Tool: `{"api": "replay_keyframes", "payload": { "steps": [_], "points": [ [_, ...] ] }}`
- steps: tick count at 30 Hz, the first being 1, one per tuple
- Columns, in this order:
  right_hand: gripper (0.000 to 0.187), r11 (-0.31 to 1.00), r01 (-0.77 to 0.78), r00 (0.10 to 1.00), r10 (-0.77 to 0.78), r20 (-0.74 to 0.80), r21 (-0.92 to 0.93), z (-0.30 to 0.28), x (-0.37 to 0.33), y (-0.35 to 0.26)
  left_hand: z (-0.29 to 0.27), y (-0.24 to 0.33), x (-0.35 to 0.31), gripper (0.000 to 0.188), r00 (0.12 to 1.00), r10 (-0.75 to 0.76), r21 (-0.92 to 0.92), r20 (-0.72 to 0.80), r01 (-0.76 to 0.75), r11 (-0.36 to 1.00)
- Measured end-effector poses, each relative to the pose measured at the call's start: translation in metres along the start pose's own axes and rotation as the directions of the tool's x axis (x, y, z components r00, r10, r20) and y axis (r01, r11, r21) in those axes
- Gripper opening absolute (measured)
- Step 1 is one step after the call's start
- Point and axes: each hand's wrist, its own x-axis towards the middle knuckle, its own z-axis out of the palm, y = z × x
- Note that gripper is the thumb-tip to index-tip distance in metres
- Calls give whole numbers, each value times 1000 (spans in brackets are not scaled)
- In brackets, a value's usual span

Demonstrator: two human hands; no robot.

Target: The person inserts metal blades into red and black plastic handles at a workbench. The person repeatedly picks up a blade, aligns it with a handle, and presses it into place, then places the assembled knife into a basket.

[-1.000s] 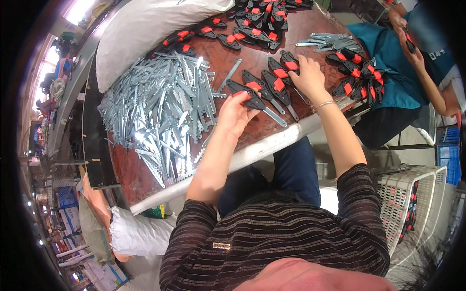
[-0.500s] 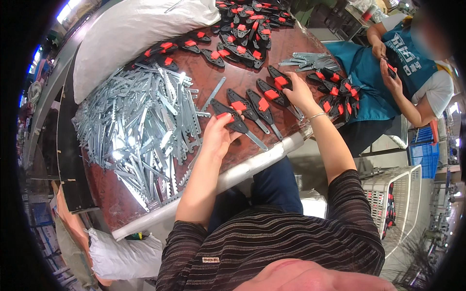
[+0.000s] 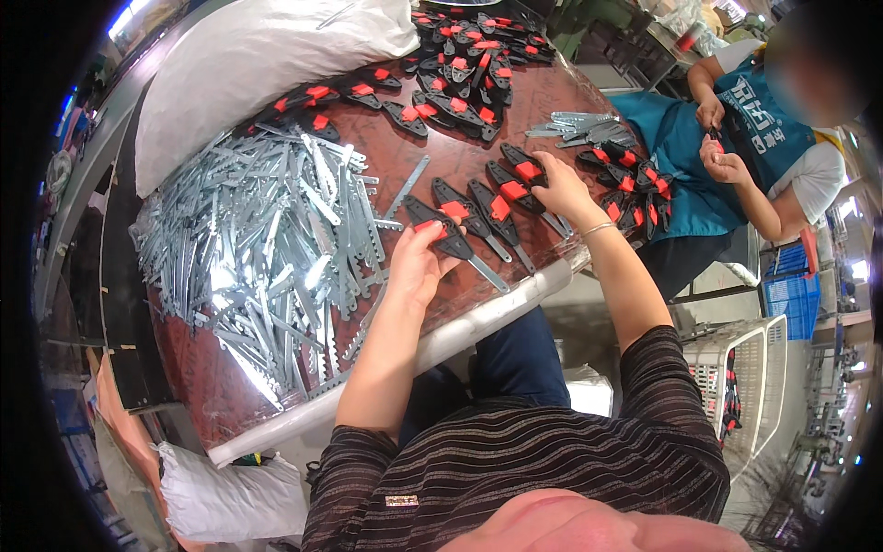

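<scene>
My left hand [image 3: 418, 264] pinches a black plastic handle [image 3: 451, 241] by its red tab, and a flat metal strip sticks out of the handle's near end. To its right, several similar handles lie slanted in a row, among them one black handle with a red tab [image 3: 498, 210], each with a strip where its near end shows. My right hand [image 3: 565, 191] grips the rightmost handle [image 3: 521, 164] at its side, fingers bent round its edge. Left of my left hand lies a big heap of notched metal strips [image 3: 267, 239]. A single strip [image 3: 410, 182] lies beyond that hand.
More black handles [image 3: 460, 69] are piled at the far side, beside a white sack [image 3: 258, 74]. A smaller strip pile [image 3: 584, 129] and a handle cluster [image 3: 635, 189] lie right, near a co-worker [image 3: 763, 129] in a teal apron. A white crate [image 3: 759, 386] stands lower right.
My right hand has drawn slightly nearer with the rightmost handle, which now lies closer to the row. My left hand stays on its handle. The co-worker's hands have shifted.
</scene>
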Motion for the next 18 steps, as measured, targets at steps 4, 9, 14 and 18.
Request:
{"api": "replay_keyframes", "payload": {
  "steps": [4, 9, 14, 18],
  "points": [
    [60, 992, -50, 997, 43, -60, -118, -3, -3, -4, -2, -1, 2, 22, 1000, 3, -3, 0, -3, 1000],
    [57, 996, 12, 999, -8, -47, 86, -1, 1, 12, -3, -2, 4, 22, 1000, 2, 14, 2, -2, 1000],
    [54, 941, -16, 998, 36, -54, 338, 9, 6, 32, -2, -4, 6, 22, 1000, -12, 25, 4, 12, 1000],
    [56, 990, -18, 994, 33, -101, 140, 10, 4, 34, -3, -4, 7, 22, 1000, 2, 24, 11, -2, 1000]
  ]
}}
